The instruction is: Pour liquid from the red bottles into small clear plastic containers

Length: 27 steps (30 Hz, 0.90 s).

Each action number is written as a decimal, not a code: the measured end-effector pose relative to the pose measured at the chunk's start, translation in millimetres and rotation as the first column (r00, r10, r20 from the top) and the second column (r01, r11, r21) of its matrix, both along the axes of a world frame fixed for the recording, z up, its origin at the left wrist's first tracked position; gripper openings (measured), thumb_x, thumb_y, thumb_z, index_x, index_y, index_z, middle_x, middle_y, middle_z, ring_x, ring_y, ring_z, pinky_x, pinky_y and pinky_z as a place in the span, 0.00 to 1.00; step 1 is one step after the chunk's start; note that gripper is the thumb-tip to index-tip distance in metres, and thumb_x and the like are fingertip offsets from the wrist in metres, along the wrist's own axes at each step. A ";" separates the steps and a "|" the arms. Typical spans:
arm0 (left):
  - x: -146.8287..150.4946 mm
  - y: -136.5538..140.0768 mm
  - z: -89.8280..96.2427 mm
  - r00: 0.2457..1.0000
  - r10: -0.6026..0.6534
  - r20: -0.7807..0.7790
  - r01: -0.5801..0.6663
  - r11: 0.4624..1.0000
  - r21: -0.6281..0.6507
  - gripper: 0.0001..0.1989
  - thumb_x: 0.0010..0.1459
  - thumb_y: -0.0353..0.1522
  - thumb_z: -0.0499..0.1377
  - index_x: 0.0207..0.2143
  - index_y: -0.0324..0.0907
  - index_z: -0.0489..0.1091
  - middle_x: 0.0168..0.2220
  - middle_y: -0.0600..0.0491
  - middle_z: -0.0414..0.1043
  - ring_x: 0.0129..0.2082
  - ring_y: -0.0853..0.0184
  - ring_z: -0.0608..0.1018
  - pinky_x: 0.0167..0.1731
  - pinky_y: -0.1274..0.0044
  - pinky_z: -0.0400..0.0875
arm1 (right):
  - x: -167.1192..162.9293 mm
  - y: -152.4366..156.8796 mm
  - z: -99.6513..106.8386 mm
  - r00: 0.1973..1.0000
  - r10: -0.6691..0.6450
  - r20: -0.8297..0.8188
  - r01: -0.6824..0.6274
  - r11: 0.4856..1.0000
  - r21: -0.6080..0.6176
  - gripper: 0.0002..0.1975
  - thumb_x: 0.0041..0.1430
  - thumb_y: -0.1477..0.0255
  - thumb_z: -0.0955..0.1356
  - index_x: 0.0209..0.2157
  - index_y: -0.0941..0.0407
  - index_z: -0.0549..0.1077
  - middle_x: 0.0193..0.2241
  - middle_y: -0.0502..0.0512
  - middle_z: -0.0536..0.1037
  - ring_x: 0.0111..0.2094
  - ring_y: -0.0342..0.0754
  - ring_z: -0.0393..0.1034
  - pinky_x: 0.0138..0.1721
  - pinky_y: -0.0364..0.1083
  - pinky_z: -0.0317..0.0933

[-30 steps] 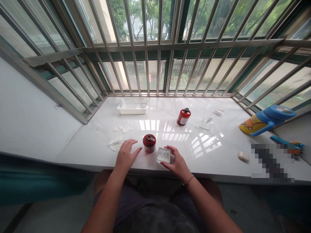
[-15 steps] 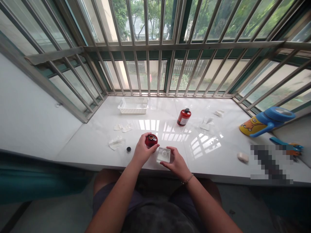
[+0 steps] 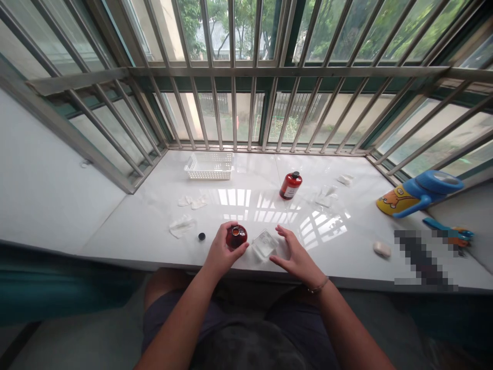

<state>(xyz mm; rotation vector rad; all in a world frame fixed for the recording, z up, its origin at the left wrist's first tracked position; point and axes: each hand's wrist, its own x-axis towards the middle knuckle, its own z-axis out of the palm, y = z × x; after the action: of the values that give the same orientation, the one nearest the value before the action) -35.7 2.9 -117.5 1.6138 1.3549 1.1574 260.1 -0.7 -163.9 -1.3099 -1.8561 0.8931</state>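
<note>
I see the open red bottle (image 3: 239, 240) as smooth and glossy, though from here I can't tell glass from plastic. Right of it, the square box (image 3: 264, 244) is clear and shiny; under it, the white countertop (image 3: 134, 234) is polished. Beyond it, I make out a plastic basket (image 3: 210, 175) and smooth metal window bars (image 3: 233, 108).

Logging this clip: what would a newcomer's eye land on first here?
Probably the two red bottles: the uncapped one in the left hand near the front edge, and the capped one farther back. Next, perhaps, the bright blue-and-yellow container toward the right end, then the clear box beside the open right hand.
</note>
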 end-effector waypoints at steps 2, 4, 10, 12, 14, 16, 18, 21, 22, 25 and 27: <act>1.8 -1.7 -1.8 1.000 0.006 -0.002 -0.006 1.000 0.020 0.30 0.58 0.39 0.72 0.60 0.49 0.66 0.59 0.46 0.74 0.54 0.55 0.82 0.57 0.62 0.78 | -20.3 -9.9 -8.3 0.993 -0.118 -0.015 0.118 0.993 0.012 0.51 0.56 0.54 0.80 0.73 0.49 0.56 0.67 0.67 0.67 0.67 0.66 0.67 0.68 0.68 0.63; 3.1 -2.8 -4.0 1.000 0.011 -0.007 -0.011 0.999 0.035 0.30 0.59 0.40 0.72 0.60 0.49 0.66 0.59 0.46 0.73 0.54 0.55 0.82 0.57 0.62 0.78 | -44.4 -17.6 -18.1 0.972 -0.230 -0.044 0.232 0.971 0.051 0.51 0.54 0.53 0.80 0.71 0.50 0.56 0.65 0.67 0.68 0.66 0.67 0.68 0.67 0.67 0.65; 1.4 -4.5 -9.6 0.998 0.025 -0.053 -0.019 0.994 0.108 0.30 0.60 0.40 0.71 0.60 0.49 0.65 0.59 0.46 0.70 0.57 0.55 0.80 0.58 0.61 0.77 | -81.9 -20.1 -30.7 0.906 -0.420 -0.057 0.424 0.903 0.075 0.40 0.60 0.53 0.77 0.65 0.53 0.60 0.60 0.70 0.73 0.61 0.69 0.72 0.63 0.70 0.68; 0.0 -5.2 -11.5 0.997 0.028 -0.077 -0.018 0.990 0.136 0.31 0.59 0.39 0.72 0.61 0.50 0.65 0.59 0.46 0.70 0.59 0.54 0.78 0.61 0.60 0.75 | -77.4 -17.4 -26.7 0.912 -0.408 -0.049 0.409 0.913 0.011 0.39 0.59 0.53 0.77 0.63 0.53 0.62 0.58 0.69 0.75 0.58 0.69 0.74 0.60 0.69 0.70; -0.7 -6.4 -14.2 0.996 0.026 -0.089 -0.013 0.990 0.140 0.33 0.57 0.39 0.74 0.60 0.50 0.65 0.60 0.46 0.70 0.61 0.53 0.77 0.63 0.58 0.73 | -68.4 -14.6 -21.1 0.928 -0.368 -0.053 0.366 0.930 -0.031 0.39 0.57 0.53 0.78 0.62 0.52 0.63 0.57 0.66 0.76 0.57 0.67 0.75 0.59 0.67 0.72; -1.0 -8.2 -17.4 0.997 0.040 -0.067 -0.034 0.995 0.094 0.37 0.53 0.39 0.77 0.61 0.50 0.65 0.60 0.45 0.71 0.61 0.52 0.78 0.63 0.57 0.74 | -57.9 -12.0 -15.8 0.944 -0.323 -0.066 0.322 0.946 -0.027 0.37 0.56 0.55 0.79 0.61 0.50 0.65 0.57 0.63 0.76 0.58 0.65 0.75 0.61 0.66 0.70; -1.9 -10.2 -19.0 0.998 0.070 -0.008 -0.070 0.997 0.014 0.42 0.48 0.39 0.79 0.61 0.50 0.63 0.60 0.45 0.72 0.59 0.52 0.80 0.60 0.58 0.76 | -48.2 -10.1 -11.1 0.958 -0.273 -0.092 0.272 0.962 -0.016 0.35 0.56 0.56 0.79 0.61 0.49 0.66 0.59 0.61 0.75 0.60 0.64 0.73 0.64 0.65 0.68; -7.5 -12.4 -13.5 0.999 0.038 0.021 -0.036 0.997 -0.072 0.42 0.44 0.38 0.80 0.58 0.48 0.65 0.57 0.46 0.76 0.55 0.52 0.83 0.57 0.58 0.79 | -36.8 -10.0 -3.0 0.962 -0.206 -0.179 0.195 0.978 -0.076 0.35 0.56 0.57 0.79 0.61 0.48 0.67 0.61 0.60 0.74 0.58 0.62 0.76 0.61 0.64 0.73; -10.7 -12.7 -9.0 1.000 -0.002 -0.005 0.001 0.997 -0.072 0.40 0.45 0.38 0.80 0.57 0.48 0.67 0.57 0.46 0.77 0.55 0.52 0.83 0.57 0.58 0.79 | -33.9 -10.9 0.9 0.957 -0.196 -0.214 0.177 0.979 -0.102 0.36 0.56 0.58 0.80 0.61 0.48 0.67 0.61 0.60 0.73 0.56 0.61 0.77 0.58 0.63 0.76; -21.9 -13.4 9.3 0.983 -0.121 -0.136 0.123 0.992 0.009 0.37 0.49 0.37 0.78 0.60 0.50 0.69 0.60 0.46 0.75 0.60 0.51 0.79 0.61 0.57 0.77 | -28.0 -15.4 16.4 0.951 -0.176 -0.253 0.150 0.981 -0.121 0.37 0.54 0.59 0.81 0.61 0.47 0.67 0.60 0.61 0.73 0.54 0.61 0.78 0.55 0.62 0.78; -28.1 -14.4 21.6 0.954 -0.186 -0.233 0.205 0.977 0.060 0.36 0.52 0.34 0.76 0.62 0.51 0.69 0.63 0.45 0.72 0.65 0.50 0.76 0.64 0.58 0.75 | -26.1 -19.2 28.2 0.967 -0.146 -0.211 0.130 0.988 -0.087 0.36 0.54 0.61 0.81 0.61 0.47 0.67 0.60 0.60 0.74 0.56 0.61 0.77 0.59 0.63 0.75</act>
<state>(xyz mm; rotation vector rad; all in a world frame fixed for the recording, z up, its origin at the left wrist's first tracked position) -63.8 -11.5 -95.9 1.9413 1.2635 0.9444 234.1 -19.9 -135.6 -1.3117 -1.5589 0.9941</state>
